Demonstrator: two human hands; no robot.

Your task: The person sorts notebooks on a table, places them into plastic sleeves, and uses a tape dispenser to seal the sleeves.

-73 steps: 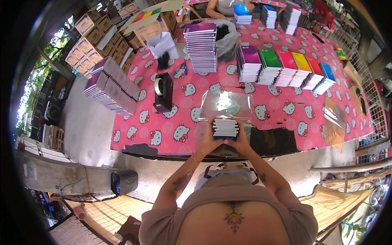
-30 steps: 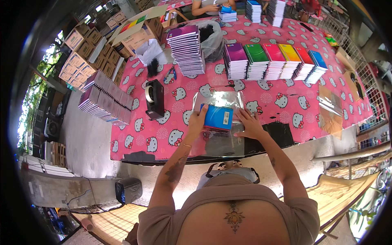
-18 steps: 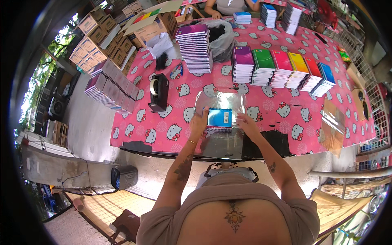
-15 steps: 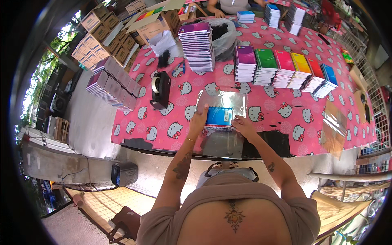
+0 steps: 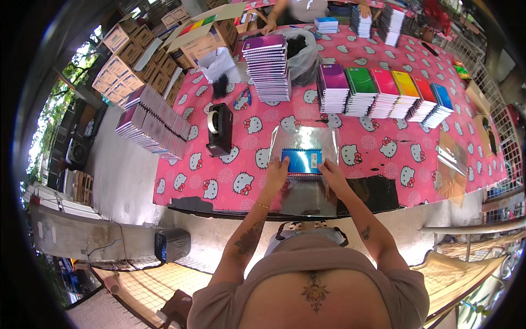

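Along the left edge of the table [image 5: 181, 186], a long row of notebooks [image 5: 150, 126] leans in a slanted file, spines out, so that any one can be drawn without toppling the rest. Just inboard of it the black tape dispenser [image 5: 219, 130] stands upright, within reach of your left arm.

Your left hand [image 5: 275, 171] rests at the near edge, fingers curled against the left side of the small stack of blue notebooks [image 5: 302, 163]; it looks like a light gripping hold, squaring the pile rather than lifting it. The stack lies flat on the clear plastic sheet [image 5: 304, 181], which is spread wider than the pile and hangs over the near edge, presumably so it can fold around the books. Your right hand [image 5: 335, 178] presses in on the stack's right side, fingers partly closed on it, so the pile is pinched between the two hands and kept aligned.

Behind, toward the middle, a tall purple-topped stack [image 5: 267, 67] stands alone. To its right the coloured stacks [image 5: 383, 93] sit in a row sorted by cover, purple through blue. Near the right edge more clear sleeves [image 5: 452, 164] lie loose. At the far edge another person's hands rest by further piles.
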